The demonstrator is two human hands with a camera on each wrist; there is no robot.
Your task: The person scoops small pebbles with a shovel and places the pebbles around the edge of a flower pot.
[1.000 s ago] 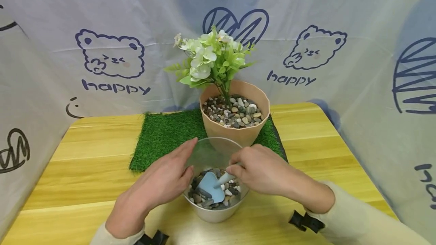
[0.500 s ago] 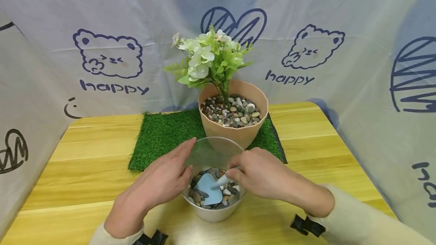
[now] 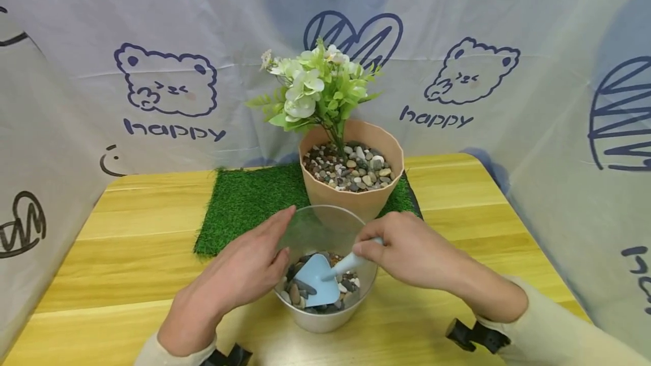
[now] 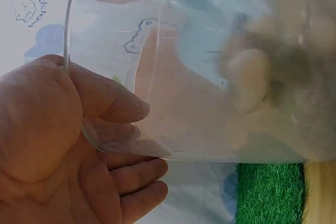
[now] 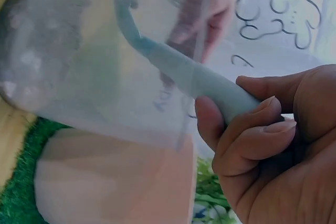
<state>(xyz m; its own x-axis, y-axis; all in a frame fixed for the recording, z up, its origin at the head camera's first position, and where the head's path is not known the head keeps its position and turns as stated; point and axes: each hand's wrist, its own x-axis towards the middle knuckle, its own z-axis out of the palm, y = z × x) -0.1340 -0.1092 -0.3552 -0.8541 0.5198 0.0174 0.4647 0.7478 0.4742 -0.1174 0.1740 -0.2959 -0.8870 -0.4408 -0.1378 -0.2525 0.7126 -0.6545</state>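
Observation:
A clear plastic bucket [image 3: 325,321] stands on the table in front, with pebbles [image 3: 350,287] in its bottom. My left hand [image 3: 238,267] steadies it at the left; in the left wrist view the thumb and fingers [image 4: 137,177] grip the wall near the rim. My right hand [image 3: 413,248] holds a light blue trowel [image 3: 317,284] by its handle, fingers curled round it. The trowel's blade is inside the bucket, tilted, with dark pebbles on its left part. In the right wrist view the handle [image 5: 199,80] slants over the bucket's rim.
Behind the bucket, a peach-coloured pot [image 3: 346,201] with pebbles and white-green flowers [image 3: 307,86] stands on a green turf mat [image 3: 249,199]. A printed cloth [image 3: 244,27] hangs behind the wooden table [image 3: 132,230].
My right hand has moved right and slightly up with the trowel. The blade has risen a little among the pebbles. My left hand stays at the bucket.

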